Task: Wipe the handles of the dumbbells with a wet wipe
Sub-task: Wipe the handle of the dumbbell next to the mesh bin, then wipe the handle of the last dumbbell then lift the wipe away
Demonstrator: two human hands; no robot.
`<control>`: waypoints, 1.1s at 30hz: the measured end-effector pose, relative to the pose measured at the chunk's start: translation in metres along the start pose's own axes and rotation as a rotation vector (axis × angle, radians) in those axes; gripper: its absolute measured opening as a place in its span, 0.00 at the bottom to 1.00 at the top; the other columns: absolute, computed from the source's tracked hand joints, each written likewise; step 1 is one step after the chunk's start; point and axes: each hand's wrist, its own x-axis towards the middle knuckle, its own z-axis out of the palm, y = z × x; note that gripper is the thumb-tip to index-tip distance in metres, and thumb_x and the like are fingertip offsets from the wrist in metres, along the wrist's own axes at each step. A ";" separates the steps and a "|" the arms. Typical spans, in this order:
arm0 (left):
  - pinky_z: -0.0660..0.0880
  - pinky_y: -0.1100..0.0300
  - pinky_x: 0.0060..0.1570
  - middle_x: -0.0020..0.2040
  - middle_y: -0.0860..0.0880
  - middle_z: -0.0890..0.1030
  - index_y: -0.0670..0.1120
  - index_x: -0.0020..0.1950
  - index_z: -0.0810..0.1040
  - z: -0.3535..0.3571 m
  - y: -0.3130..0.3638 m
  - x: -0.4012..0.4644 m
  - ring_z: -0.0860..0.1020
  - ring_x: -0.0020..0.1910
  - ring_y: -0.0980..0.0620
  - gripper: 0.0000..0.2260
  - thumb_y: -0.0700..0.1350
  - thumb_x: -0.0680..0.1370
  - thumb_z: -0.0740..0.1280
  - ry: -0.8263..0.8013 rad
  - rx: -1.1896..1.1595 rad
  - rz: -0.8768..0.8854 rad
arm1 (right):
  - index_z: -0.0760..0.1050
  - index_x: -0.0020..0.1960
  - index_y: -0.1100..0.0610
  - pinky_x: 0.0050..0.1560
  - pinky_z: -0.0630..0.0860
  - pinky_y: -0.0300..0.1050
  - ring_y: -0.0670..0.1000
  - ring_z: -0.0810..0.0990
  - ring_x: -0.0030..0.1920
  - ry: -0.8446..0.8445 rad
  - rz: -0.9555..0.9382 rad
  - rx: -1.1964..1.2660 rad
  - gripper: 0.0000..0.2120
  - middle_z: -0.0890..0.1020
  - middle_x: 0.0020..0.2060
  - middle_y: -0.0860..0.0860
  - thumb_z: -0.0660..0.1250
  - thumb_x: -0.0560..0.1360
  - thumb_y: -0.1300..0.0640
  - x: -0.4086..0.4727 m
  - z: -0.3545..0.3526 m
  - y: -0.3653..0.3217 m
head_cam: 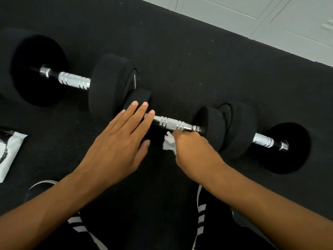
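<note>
Three dumbbell handles (171, 123) of bright, glossy chrome metal with knurled bands and smooth grooved rings; dumbbell heads (110, 83) in matt black, rubbery-looking coating; floor mat (180, 60) matt black, finely speckled and rough; crumpled white wet wipe (169, 142), soft and papery; glossy plastic packet (9, 150)

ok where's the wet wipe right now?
In the head view, the wet wipe is right of centre, gripped in the right hand just under the middle dumbbell's handle, with the left hand flat beside it.
</note>
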 end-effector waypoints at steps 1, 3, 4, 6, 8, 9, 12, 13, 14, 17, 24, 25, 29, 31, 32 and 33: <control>0.58 0.48 0.78 0.82 0.44 0.60 0.46 0.81 0.60 -0.003 0.005 0.001 0.56 0.82 0.46 0.27 0.54 0.84 0.58 0.020 -0.032 0.017 | 0.76 0.58 0.56 0.41 0.73 0.42 0.48 0.82 0.44 0.031 -0.008 0.178 0.08 0.79 0.43 0.47 0.61 0.81 0.63 -0.004 0.001 0.005; 0.62 0.51 0.76 0.80 0.47 0.65 0.49 0.79 0.65 -0.008 0.017 0.005 0.62 0.80 0.49 0.27 0.58 0.82 0.57 0.040 -0.124 0.037 | 0.78 0.54 0.50 0.38 0.73 0.36 0.42 0.80 0.38 0.046 -0.004 0.555 0.10 0.78 0.37 0.42 0.60 0.83 0.61 -0.015 0.005 0.014; 0.65 0.54 0.74 0.78 0.50 0.68 0.50 0.78 0.67 -0.010 0.024 0.007 0.65 0.78 0.52 0.27 0.60 0.82 0.58 0.043 -0.201 0.036 | 0.79 0.54 0.49 0.42 0.78 0.38 0.42 0.82 0.42 0.011 0.007 0.743 0.11 0.82 0.39 0.43 0.59 0.84 0.60 -0.022 0.005 0.017; 0.72 0.61 0.68 0.72 0.57 0.74 0.54 0.76 0.71 -0.011 0.039 0.012 0.72 0.70 0.61 0.25 0.63 0.81 0.60 0.022 -0.409 0.010 | 0.81 0.61 0.52 0.59 0.82 0.50 0.47 0.85 0.56 -0.055 0.043 1.102 0.14 0.86 0.52 0.49 0.58 0.86 0.61 -0.033 0.004 0.021; 0.78 0.63 0.60 0.65 0.59 0.79 0.55 0.72 0.74 -0.008 0.051 0.020 0.77 0.61 0.63 0.23 0.62 0.80 0.62 -0.011 -0.547 0.009 | 0.80 0.65 0.56 0.66 0.79 0.52 0.51 0.83 0.62 -0.057 0.074 1.369 0.15 0.85 0.59 0.52 0.57 0.86 0.63 -0.044 -0.001 0.027; 0.80 0.63 0.57 0.62 0.58 0.81 0.55 0.71 0.75 -0.008 0.056 0.024 0.79 0.58 0.63 0.21 0.61 0.80 0.63 -0.012 -0.554 0.028 | 0.79 0.66 0.57 0.66 0.79 0.51 0.52 0.83 0.63 -0.043 0.086 1.457 0.15 0.85 0.60 0.54 0.57 0.85 0.64 -0.050 -0.004 0.031; 0.76 0.72 0.52 0.56 0.59 0.83 0.56 0.67 0.76 -0.011 0.075 0.040 0.79 0.53 0.63 0.18 0.58 0.79 0.64 -0.021 -0.561 0.117 | 0.80 0.64 0.60 0.67 0.78 0.55 0.57 0.83 0.63 0.022 0.110 1.607 0.13 0.85 0.59 0.58 0.62 0.83 0.63 -0.069 -0.010 0.047; 0.75 0.74 0.50 0.55 0.60 0.82 0.56 0.66 0.77 -0.013 0.082 0.045 0.79 0.52 0.64 0.17 0.57 0.78 0.65 -0.028 -0.585 0.144 | 0.81 0.62 0.60 0.67 0.78 0.58 0.59 0.83 0.62 0.061 0.115 1.601 0.12 0.85 0.58 0.58 0.65 0.81 0.61 -0.074 -0.012 0.053; 0.74 0.75 0.49 0.53 0.61 0.82 0.57 0.64 0.77 -0.014 0.089 0.050 0.79 0.51 0.64 0.15 0.57 0.78 0.66 -0.034 -0.606 0.181 | 0.82 0.61 0.61 0.67 0.77 0.61 0.61 0.83 0.61 0.102 0.120 1.582 0.12 0.86 0.57 0.59 0.67 0.80 0.61 -0.080 -0.013 0.058; 0.73 0.74 0.47 0.48 0.64 0.80 0.59 0.60 0.77 -0.022 0.103 0.058 0.79 0.49 0.66 0.11 0.57 0.78 0.69 -0.098 -0.609 0.336 | 0.85 0.57 0.61 0.61 0.81 0.52 0.58 0.85 0.58 0.144 0.101 1.579 0.10 0.87 0.54 0.58 0.68 0.78 0.63 -0.099 -0.014 0.071; 0.75 0.69 0.45 0.50 0.65 0.82 0.64 0.64 0.75 -0.033 0.124 0.097 0.80 0.46 0.67 0.13 0.61 0.80 0.61 -0.269 -0.452 0.668 | 0.83 0.58 0.64 0.55 0.82 0.46 0.56 0.86 0.56 0.280 0.130 1.725 0.11 0.87 0.54 0.59 0.67 0.79 0.62 -0.130 -0.008 0.083; 0.74 0.69 0.47 0.51 0.64 0.82 0.63 0.66 0.75 -0.030 0.129 0.103 0.80 0.47 0.66 0.15 0.60 0.81 0.61 -0.257 -0.435 0.698 | 0.83 0.57 0.64 0.55 0.82 0.47 0.57 0.86 0.56 0.334 0.133 1.744 0.11 0.87 0.53 0.59 0.67 0.79 0.61 -0.129 -0.008 0.086; 0.70 0.64 0.64 0.67 0.55 0.80 0.53 0.77 0.70 -0.011 0.138 0.124 0.76 0.66 0.59 0.23 0.57 0.83 0.57 -0.134 -0.297 0.776 | 0.85 0.54 0.58 0.53 0.83 0.48 0.54 0.86 0.51 0.607 0.190 1.612 0.09 0.88 0.49 0.55 0.66 0.80 0.64 -0.122 -0.006 0.101; 0.63 0.56 0.73 0.76 0.49 0.72 0.48 0.79 0.67 -0.001 0.137 0.133 0.68 0.76 0.51 0.26 0.57 0.82 0.55 -0.079 -0.109 0.832 | 0.84 0.55 0.53 0.53 0.83 0.49 0.52 0.86 0.49 0.791 0.325 1.306 0.11 0.88 0.48 0.51 0.66 0.82 0.64 -0.119 0.000 0.115; 0.60 0.52 0.74 0.78 0.46 0.68 0.46 0.78 0.67 0.005 0.136 0.136 0.65 0.78 0.47 0.28 0.57 0.81 0.55 -0.053 -0.013 0.843 | 0.84 0.56 0.50 0.51 0.81 0.43 0.47 0.85 0.47 0.875 0.401 1.127 0.12 0.87 0.46 0.47 0.66 0.82 0.64 -0.117 0.005 0.124; 0.60 0.49 0.75 0.79 0.43 0.66 0.44 0.78 0.67 0.010 0.132 0.138 0.63 0.79 0.43 0.29 0.57 0.80 0.57 -0.035 0.077 0.839 | 0.83 0.57 0.50 0.50 0.78 0.36 0.41 0.84 0.46 0.962 0.469 0.957 0.13 0.86 0.46 0.43 0.65 0.82 0.64 -0.113 0.008 0.134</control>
